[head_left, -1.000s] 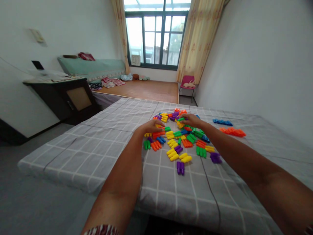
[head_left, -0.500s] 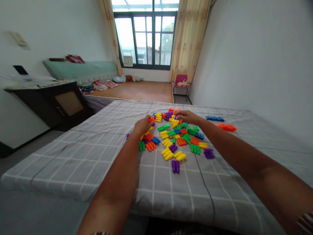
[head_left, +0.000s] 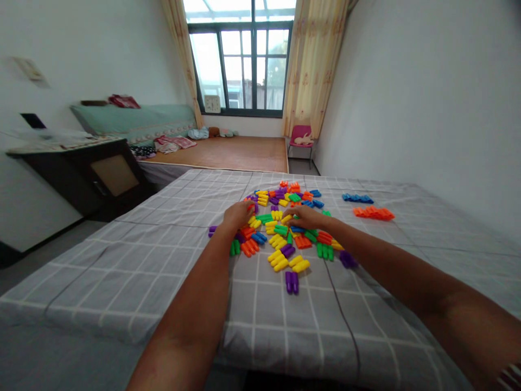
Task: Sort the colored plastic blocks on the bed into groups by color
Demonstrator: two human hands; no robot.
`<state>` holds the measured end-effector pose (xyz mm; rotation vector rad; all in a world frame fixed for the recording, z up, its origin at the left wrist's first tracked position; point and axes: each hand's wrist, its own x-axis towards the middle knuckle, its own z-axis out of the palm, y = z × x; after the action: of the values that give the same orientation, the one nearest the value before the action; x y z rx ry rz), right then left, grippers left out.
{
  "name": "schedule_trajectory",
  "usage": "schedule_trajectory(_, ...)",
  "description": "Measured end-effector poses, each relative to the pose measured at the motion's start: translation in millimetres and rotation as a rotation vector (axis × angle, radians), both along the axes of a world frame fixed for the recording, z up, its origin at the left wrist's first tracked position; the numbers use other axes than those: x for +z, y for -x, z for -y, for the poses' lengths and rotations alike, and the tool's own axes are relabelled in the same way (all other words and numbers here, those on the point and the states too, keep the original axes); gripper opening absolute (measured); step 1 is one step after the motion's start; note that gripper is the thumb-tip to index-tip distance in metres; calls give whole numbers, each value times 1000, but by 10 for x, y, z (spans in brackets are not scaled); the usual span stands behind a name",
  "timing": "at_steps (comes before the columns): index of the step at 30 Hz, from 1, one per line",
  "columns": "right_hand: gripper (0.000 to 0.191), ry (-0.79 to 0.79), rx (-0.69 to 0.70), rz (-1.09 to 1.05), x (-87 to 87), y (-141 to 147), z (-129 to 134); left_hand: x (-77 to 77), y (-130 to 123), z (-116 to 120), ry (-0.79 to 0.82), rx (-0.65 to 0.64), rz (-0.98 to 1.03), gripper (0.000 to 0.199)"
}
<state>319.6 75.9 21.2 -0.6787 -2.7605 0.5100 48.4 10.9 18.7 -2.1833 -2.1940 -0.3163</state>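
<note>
Colourful plastic blocks [head_left: 285, 231] lie scattered in a loose heap on the grey checked bed sheet [head_left: 163, 260], and both hands rest among them: the left hand [head_left: 238, 213] curled at the heap's left edge, the right hand [head_left: 305, 217] laid flat over its middle, though whether either grip holds a block I cannot tell. Handling them well probably calls for picking one block cleanly with the fingertips, without sweeping its neighbours aside. No box or tray shows; a blue row [head_left: 357, 198] and an orange row [head_left: 373, 213] lie apart at the right.
</note>
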Motion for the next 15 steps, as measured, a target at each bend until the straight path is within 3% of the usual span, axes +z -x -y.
schedule_trajectory(5, 39, 87, -228, -59, 147, -273, -403, -19, 19, -40, -39, 4, 14, 36)
schedule_trajectory(9, 27, 31, -511, -135, 218, -268, -636, -9, 43, -54, -44, 33, 24, 38)
schedule_trajectory(11, 23, 29, -478, -128, 237, -166, -594, 2, 49, -56, -61, 34, 33, 38)
schedule_trajectory(15, 29, 186, -221, -80, 307, 35, -291, 26, 19, -51, -97, -6, 51, 38)
